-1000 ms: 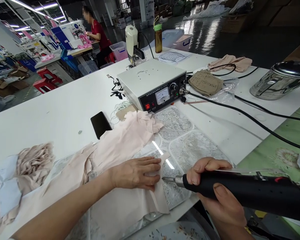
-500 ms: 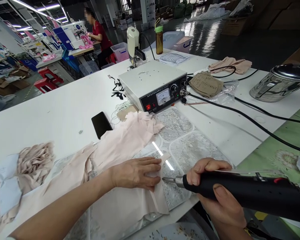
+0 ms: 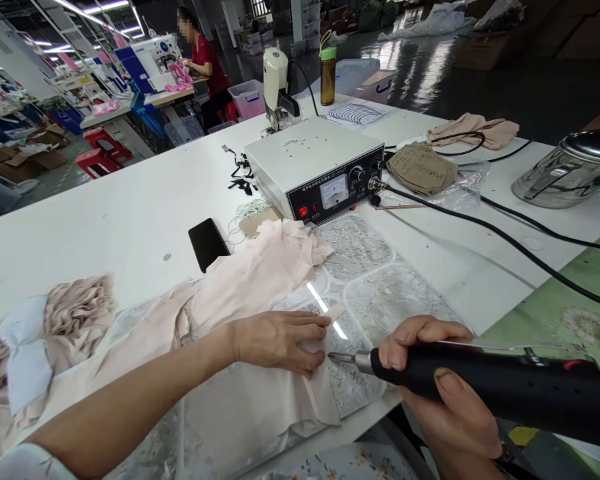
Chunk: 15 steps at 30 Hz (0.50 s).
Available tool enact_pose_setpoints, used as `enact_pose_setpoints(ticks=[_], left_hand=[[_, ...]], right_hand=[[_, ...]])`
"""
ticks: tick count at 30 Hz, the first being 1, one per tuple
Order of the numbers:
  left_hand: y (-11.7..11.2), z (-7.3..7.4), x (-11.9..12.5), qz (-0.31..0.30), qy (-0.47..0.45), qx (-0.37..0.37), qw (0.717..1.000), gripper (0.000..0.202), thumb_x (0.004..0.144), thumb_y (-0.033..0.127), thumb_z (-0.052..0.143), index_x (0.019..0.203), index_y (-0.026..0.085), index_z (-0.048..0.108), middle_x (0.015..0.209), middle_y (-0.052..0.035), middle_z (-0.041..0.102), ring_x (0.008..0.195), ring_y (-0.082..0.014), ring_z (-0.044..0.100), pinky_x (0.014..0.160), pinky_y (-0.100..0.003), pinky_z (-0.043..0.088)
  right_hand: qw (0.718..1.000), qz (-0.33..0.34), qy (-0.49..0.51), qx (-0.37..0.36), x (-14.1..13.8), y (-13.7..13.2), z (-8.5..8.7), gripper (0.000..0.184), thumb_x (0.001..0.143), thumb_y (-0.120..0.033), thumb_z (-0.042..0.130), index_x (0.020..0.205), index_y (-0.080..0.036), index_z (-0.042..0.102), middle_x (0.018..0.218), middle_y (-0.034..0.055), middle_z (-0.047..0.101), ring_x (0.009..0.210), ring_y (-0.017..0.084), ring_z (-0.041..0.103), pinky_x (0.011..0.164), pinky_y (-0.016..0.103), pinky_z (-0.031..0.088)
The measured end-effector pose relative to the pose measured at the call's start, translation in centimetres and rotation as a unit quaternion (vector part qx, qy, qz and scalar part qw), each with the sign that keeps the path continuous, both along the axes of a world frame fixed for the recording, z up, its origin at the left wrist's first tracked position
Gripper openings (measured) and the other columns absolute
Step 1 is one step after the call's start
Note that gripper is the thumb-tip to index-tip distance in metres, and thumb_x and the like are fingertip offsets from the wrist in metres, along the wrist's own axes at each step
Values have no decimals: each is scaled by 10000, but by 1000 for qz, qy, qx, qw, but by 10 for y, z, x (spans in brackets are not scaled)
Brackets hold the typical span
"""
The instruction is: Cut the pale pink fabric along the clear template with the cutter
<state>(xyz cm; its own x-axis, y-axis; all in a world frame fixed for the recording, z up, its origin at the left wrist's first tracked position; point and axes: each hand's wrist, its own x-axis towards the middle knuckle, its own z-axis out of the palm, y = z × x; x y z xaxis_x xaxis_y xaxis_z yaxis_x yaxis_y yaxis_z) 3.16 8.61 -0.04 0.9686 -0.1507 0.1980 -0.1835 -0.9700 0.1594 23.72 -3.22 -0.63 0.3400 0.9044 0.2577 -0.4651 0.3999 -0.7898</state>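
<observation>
My left hand (image 3: 279,340) lies flat with fingers stretched out, pressing pale pink fabric (image 3: 250,280) onto a scratched glass plate (image 3: 390,293). My right hand (image 3: 440,393) is wrapped round a black handheld cutting tool (image 3: 490,387). Its metal tip (image 3: 340,359) touches the fabric edge just right of my left fingertips. A black cable (image 3: 480,230) runs from the tool's side of the table to a white control box (image 3: 320,170) with a dial and knobs.
A black phone (image 3: 207,243) lies left of the fabric. Ruffled beige pieces (image 3: 75,307) are stacked at the left. A steel pot (image 3: 565,173), tan cloth (image 3: 420,167), a bottle (image 3: 328,75) and a white machine (image 3: 276,87) stand farther back. Another person (image 3: 205,57) sews in the background.
The view has shifted slightly; both hands keep the same pose, with the tool tip still at the fabric edge beside my left fingers.
</observation>
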Motion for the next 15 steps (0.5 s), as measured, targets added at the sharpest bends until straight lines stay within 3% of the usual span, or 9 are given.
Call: enact_pose_setpoints(ticks=[15], left_hand=[[0, -6, -3, 4, -5, -12, 1000, 217, 942, 285, 575, 961, 87, 663, 1049, -147, 640, 1282, -266, 499, 1119, -343, 410]], right_hand=[[1000, -14, -10, -7, -3, 4, 4, 137, 795, -336, 629, 899, -247, 618, 797, 21, 540, 539, 126, 535, 492, 326, 498]])
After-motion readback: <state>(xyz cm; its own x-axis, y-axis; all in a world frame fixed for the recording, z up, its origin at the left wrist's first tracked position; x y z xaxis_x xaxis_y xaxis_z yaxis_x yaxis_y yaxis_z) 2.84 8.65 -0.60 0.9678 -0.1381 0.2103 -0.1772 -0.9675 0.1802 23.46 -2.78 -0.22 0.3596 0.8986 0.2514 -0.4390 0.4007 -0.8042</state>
